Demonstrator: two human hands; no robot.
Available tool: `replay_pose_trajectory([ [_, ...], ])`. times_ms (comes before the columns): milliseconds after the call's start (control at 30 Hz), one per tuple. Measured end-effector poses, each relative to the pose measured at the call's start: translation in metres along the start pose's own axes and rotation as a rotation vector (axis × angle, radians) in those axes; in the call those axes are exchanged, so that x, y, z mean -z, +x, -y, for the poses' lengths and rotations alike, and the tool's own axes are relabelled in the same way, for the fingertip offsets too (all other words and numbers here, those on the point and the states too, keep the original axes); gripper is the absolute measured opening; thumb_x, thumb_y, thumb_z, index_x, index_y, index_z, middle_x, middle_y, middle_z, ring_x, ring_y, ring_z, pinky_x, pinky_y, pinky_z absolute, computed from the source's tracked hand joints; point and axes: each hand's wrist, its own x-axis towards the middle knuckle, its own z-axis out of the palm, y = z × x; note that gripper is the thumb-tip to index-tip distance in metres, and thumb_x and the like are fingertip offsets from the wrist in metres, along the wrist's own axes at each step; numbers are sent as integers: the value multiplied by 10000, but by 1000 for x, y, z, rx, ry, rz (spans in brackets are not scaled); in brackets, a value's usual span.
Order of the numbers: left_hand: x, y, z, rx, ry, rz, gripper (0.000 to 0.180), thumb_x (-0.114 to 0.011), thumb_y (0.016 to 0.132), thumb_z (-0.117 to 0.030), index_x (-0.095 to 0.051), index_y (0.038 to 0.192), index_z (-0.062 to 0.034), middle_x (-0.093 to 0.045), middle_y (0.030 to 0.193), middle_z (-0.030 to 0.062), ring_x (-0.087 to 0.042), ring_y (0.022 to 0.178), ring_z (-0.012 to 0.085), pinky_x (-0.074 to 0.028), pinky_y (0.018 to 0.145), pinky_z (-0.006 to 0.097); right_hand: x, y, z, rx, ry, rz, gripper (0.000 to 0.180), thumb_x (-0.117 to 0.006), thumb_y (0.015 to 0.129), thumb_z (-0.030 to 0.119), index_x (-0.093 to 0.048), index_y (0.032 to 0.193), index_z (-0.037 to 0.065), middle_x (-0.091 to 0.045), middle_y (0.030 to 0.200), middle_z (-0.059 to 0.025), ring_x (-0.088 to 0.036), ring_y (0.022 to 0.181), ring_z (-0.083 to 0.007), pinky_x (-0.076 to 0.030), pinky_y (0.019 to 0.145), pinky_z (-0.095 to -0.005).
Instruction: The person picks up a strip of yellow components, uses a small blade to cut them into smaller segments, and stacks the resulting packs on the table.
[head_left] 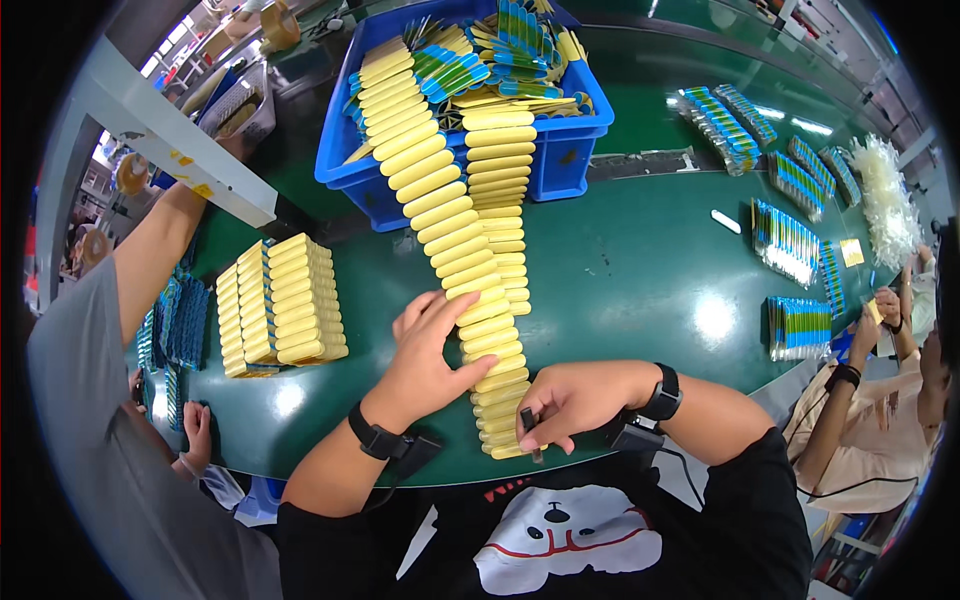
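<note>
Blue plastic at the far side of the green table (640, 320): an open crate (562, 165), heaped above its rim with yellow round-ended strips (482, 102) and blue-and-green strips (455, 72), jumbled at different angles. Down over its near wall, a long row (438, 218) of yellow strips laid side by side, from the heap inside to close by the near table edge. Just beside it on the right, a shorter row (498, 152), also sloping out of the crate.

Left hand (435, 345) spread, clenched on nothing, fingertips and thumb resting on the lower part of the long row from its left side. Right hand (575, 400) at the row's near end, pinching a small dark flat piece (528, 420) between thumb and fingers; cannot tell its kind.

At upper left, beyond a pale metal post (165, 125), a white perforated basket (258, 118); contents too unclear to name. Left of the rows, well apart from the crate, a stacked block (300, 300) of yellow strips, with dark blue bundles (185, 320) beyond. Toward the right, blue-and-green bundles (785, 240) in several groups, near a heap of clear plastic (885, 195).
</note>
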Motion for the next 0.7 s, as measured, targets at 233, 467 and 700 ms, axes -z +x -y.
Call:
replay_pose_trajectory([
  [233, 5, 2, 0, 19, 46, 76, 753, -838, 739, -334, -541, 1400, -127, -541, 1414, 121, -364, 1372, 328, -232, 1143, 468, 1, -1, 5, -78, -41, 83, 199, -664, 977, 208, -728, 971, 19, -717, 834, -18, -621, 634, -78, -469, 577, -247],
  [467, 7, 3, -3, 78, -31, 85, 859, -859, 708, -321, -469, 1445, -117, -501, 1440, 140, -358, 1378, 330, -230, 1145, 467, 24, -1, -3, 458, -113, -691, 194, -713, 932, 168, -744, 1065, 31, -692, 890, -52, -631, 778, -125, -499, 686, -287],
  [700, 3, 4, -2, 12, 4, 62, 955, -857, 713, -282, -385, 1521, -94, -481, 1465, 154, -320, 1418, 370, -236, 1164, 480, 18, 27, -8, 557, -505, -975, 204, -745, 874, 150, -773, 1076, 160, -561, 880, -49, -587, 806, -208, -493, 710, -322],
])
